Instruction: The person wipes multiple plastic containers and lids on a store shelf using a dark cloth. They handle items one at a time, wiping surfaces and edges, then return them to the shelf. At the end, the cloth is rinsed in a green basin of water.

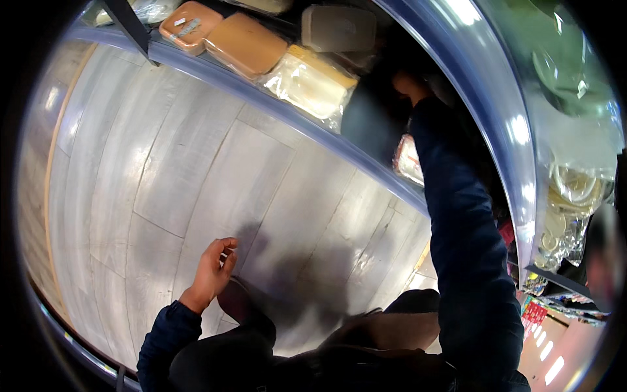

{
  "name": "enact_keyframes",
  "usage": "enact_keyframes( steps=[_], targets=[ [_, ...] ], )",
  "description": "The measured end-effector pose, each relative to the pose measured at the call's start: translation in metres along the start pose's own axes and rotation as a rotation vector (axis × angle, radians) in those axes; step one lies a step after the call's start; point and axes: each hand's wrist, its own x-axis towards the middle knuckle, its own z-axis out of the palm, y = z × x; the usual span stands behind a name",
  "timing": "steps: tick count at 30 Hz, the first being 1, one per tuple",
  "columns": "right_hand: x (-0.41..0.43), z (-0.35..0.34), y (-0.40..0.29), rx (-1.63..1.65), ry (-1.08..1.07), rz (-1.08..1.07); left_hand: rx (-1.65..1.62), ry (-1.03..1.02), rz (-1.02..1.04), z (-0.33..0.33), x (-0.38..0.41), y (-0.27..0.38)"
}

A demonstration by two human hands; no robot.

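Observation:
My right hand [410, 85] reaches deep into a dark lower shelf, its fingers in shadow; whether it holds something cannot be seen. To its left lie plastic-wrapped containers: a grey-brown box [338, 28], a pack of white containers [311, 90] with a yellow one behind, an orange-brown box [247, 45] and an orange lidded box [191, 24] with a grey band. A wrapped white pack with a red edge [409, 159] is partly hidden by my right sleeve. My left hand [214, 267] hangs over the floor, fingers loosely curled with nothing in them.
The lower shelf's edge [294, 125] runs diagonally past the wrapped boxes. An upper shelf edge [512, 103] curves above my right arm, with green plastic ware [568, 73] and wrapped clear items [563, 215] on it. A dark shelf post [130, 29] stands at the upper left.

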Motion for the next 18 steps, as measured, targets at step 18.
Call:
enact_keyframes(
  steps=[18],
  targets=[
    [-0.001,0.044,0.041,0.043,-0.132,-0.137,-0.023,0.056,-0.031,-0.025,0.002,0.008]
  ],
)
